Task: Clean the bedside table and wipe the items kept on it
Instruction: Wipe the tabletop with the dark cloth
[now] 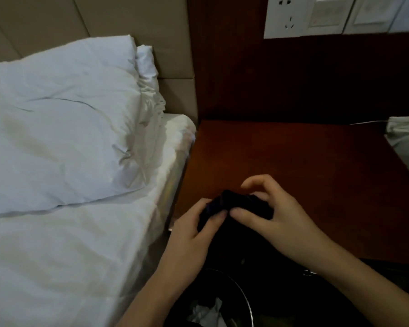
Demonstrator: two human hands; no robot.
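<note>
Nearest, below my wrists, a round black waste bin (224, 300) holds crumpled white paper (208, 311). Above it, my left hand (189, 234) and my right hand (276, 218) meet over the near edge of the dark reddish-brown wooden bedside table (305, 166). Both grip one bunched dark cloth (232, 206): my left fingers curl round its left side, and my right thumb and fingers pinch its right side, the index finger arched above. The cloth lies between the two hands, over the table's near left corner; whether it touches the wood I cannot tell. Left of my left hand lies the white-sheeted bed (57, 244) with a rumpled white pillow (64, 128). Beyond my right hand, at the table's far right edge, sits a pale bundle (406, 140), too cropped to identify. Farthest, a white wall socket and switch panel (316, 15).
</note>
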